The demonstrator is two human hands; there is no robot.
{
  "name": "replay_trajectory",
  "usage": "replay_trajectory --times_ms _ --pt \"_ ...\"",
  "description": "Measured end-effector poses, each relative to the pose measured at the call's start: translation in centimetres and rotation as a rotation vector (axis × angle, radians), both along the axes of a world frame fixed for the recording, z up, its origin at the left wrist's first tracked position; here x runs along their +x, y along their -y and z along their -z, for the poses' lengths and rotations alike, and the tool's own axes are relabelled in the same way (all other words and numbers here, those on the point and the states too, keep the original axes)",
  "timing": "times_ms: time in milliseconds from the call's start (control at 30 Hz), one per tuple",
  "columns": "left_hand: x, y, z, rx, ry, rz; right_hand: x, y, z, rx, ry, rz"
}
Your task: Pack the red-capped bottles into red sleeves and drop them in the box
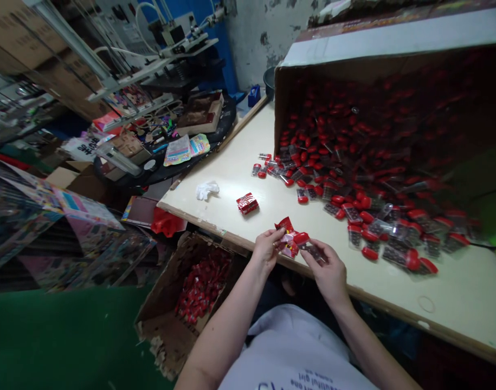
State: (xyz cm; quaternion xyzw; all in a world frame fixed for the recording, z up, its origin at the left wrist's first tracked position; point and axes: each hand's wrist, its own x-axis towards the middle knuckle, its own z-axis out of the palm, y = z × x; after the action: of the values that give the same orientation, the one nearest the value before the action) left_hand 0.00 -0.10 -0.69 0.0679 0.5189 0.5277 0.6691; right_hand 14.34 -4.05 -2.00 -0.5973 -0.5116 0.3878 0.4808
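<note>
My left hand (267, 248) is closed on a small red printed packet (287, 236), gripping it by its left side. Between the fingers of my right hand (328, 271) is a small clear container with a red cap (302, 238) and dark contents. Its capped end meets the packet; whether it is inside the opening I cannot tell. Both hands are over the table's front edge. Left of them on the tabletop lies a stack of red packets (247, 203). Many more red-capped containers (353, 214) spill out to the right of my hands.
A large cardboard box (282, 103) lies on its side on the white table (231, 162), its containers spilling out. Crumpled white tissue (207, 190) sits near the left edge. Below stands a torn carton (158, 298) holding red packets. A machine (170, 49) with a cluttered round black table (227, 122) is beyond.
</note>
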Motion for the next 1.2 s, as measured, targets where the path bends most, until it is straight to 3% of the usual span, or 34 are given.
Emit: replay_trajectory --times_ms 300,533,733,967,1200 --pt "1.3 1.8 -0.8 0.042 0.172 0.033 0.1 -0.8 -0.6 0.014 0.049 -0.069" --pt "1.5 1.8 -0.8 0.031 0.129 0.089 0.6 -0.9 -0.1 0.017 0.027 -0.042" --pt "1.5 1.5 -0.6 0.074 0.109 0.069 1.5 -1.4 -0.5 0.035 -0.012 0.018" --pt "1.3 1.4 0.0 0.088 0.118 0.140 2.5 -1.2 -0.9 0.015 -0.033 0.064" --pt "1.3 1.0 -1.2 0.047 0.050 0.074 2.5 -0.7 -1.3 0.013 -0.054 0.043"
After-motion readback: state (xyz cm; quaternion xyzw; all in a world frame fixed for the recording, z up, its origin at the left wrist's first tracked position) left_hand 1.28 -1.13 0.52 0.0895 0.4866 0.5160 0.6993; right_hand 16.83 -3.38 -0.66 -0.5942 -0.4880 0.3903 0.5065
